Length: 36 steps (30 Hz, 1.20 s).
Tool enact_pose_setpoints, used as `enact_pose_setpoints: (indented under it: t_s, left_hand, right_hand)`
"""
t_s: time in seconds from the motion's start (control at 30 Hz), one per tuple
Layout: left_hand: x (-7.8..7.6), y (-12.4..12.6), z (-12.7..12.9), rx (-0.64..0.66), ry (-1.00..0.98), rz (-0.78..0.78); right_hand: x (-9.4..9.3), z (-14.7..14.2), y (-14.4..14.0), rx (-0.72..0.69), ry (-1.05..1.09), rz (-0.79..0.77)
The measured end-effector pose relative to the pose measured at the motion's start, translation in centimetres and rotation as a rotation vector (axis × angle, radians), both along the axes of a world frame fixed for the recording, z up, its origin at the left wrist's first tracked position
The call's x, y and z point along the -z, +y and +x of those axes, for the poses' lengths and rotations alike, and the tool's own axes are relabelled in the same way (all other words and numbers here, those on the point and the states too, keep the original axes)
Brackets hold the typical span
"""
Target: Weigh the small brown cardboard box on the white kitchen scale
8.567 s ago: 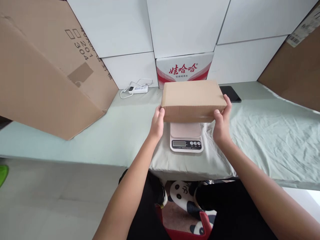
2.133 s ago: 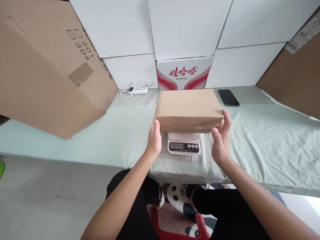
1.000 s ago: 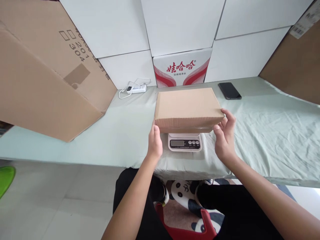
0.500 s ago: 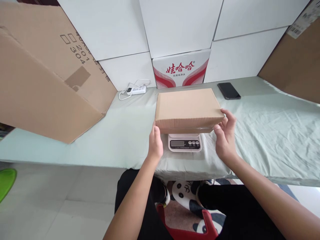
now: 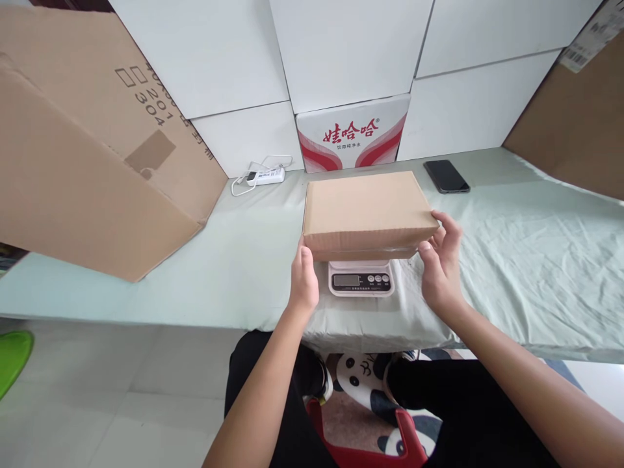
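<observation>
A plain brown cardboard box [image 5: 368, 205] is held between my two hands, over a white digital kitchen scale [image 5: 361, 281]. My left hand [image 5: 304, 276] grips its near left corner, thumb up along the side and the other fingers mostly hidden behind. At the near right corner, my right hand [image 5: 441, 260] pinches the box with thumb below and fingers on the right edge. The front of the scale, with its dark display and several buttons, shows under the box; its platform is mostly hidden. Whether the box touches the platform, I cannot tell.
A black phone [image 5: 446, 176] lies behind on the right of the pale green cloth [image 5: 195, 296]. A white power strip with a cable [image 5: 266, 175] is at the back left. Large cartons stand left [image 5: 97, 149] and right [image 5: 575, 123]. A printed white carton [image 5: 353, 133] backs the table.
</observation>
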<state>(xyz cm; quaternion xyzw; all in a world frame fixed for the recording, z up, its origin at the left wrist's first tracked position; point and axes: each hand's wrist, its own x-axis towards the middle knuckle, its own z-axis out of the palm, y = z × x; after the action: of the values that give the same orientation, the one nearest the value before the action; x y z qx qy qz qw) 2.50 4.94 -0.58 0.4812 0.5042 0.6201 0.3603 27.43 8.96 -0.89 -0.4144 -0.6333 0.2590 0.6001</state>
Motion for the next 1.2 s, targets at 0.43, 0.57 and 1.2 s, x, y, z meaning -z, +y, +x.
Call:
enact_pose_setpoints:
  t_s: [0.43, 0.57, 1.2]
  left_hand:
    - [0.3, 0.2, 0.0, 0.014, -0.030, 0.021]
    - [0.3, 0.5, -0.6, -0.052, -0.050, 0.032]
    - [-1.7, 1.4, -3.3, -0.296, -0.480, -0.173]
  right_hand:
    - [-0.4, -0.2, -0.4, 0.036, 0.043, -0.063]
    - [-1.0, 0.4, -0.2, 0.091, 0.050, -0.027]
    - [-3.0, 1.3, 1.6, 0.267, 0.382, -0.119]
